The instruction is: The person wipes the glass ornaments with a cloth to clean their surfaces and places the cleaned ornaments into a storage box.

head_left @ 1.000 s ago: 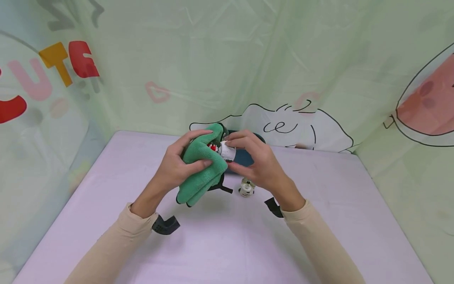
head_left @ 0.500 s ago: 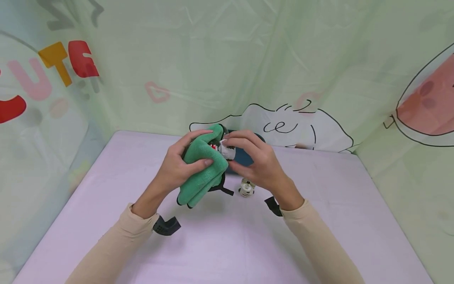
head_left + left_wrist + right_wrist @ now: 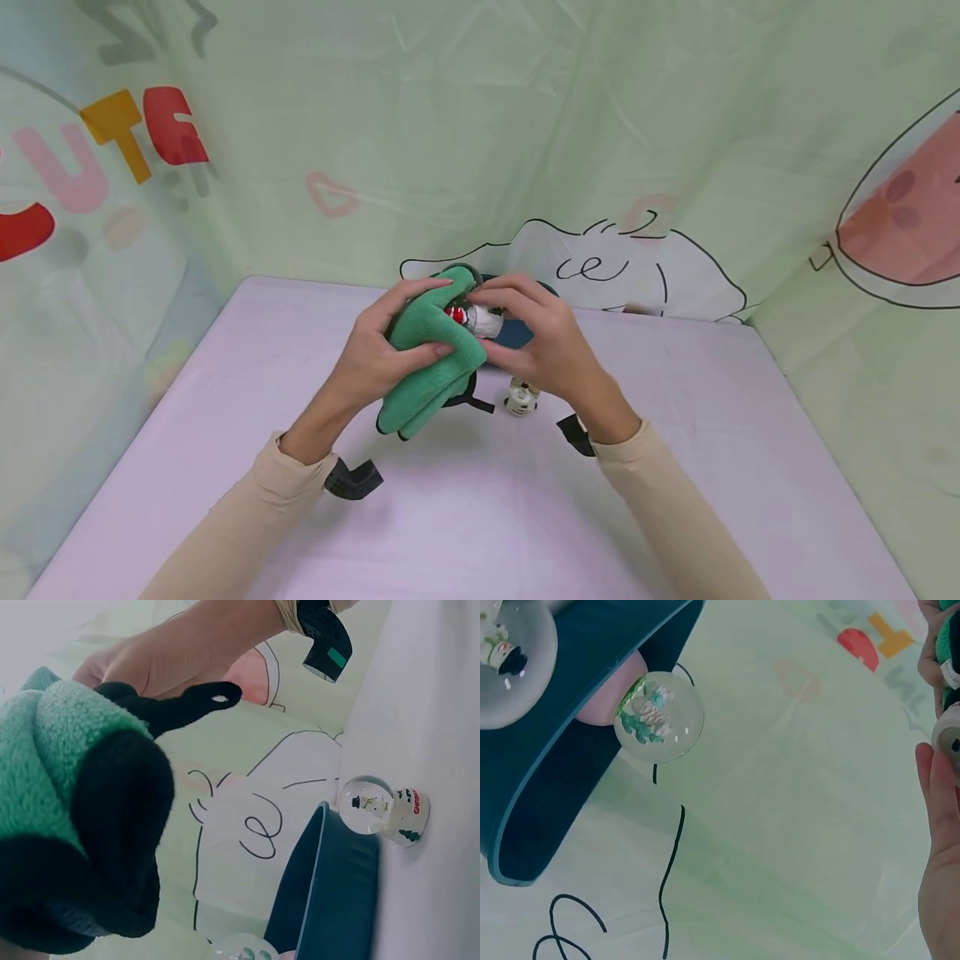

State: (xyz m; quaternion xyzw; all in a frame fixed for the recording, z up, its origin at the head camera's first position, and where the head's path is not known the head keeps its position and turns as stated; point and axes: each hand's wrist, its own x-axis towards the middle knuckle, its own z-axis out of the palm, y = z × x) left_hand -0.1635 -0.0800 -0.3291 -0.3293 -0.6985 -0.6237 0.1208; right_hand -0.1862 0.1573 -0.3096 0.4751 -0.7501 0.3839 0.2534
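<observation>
My left hand (image 3: 378,342) holds a folded green cloth (image 3: 431,358) with dark edging around a small snow globe (image 3: 486,322). The globe has a white base and some red showing beside the cloth; the rest of it is covered. My right hand (image 3: 542,333) pinches the white base between thumb and fingers. In the right wrist view, the base's underside (image 3: 951,742) faces the camera at my fingertips. A second snow globe (image 3: 521,397), with a snowman inside and a white base, stands upright on the table below my right hand.
A dark blue bin (image 3: 341,892) stands behind my hands. It contains another snow globe (image 3: 664,716) with a pink base. A black strap-like piece (image 3: 472,402) hangs below the cloth. Printed curtains enclose the lilac-covered table (image 3: 465,517) at the back and sides.
The globe's white base has turned and shifted slightly to the right under my right fingers, with more red showing. The cloth has moved slightly right and down; the standing globe has stayed put.
</observation>
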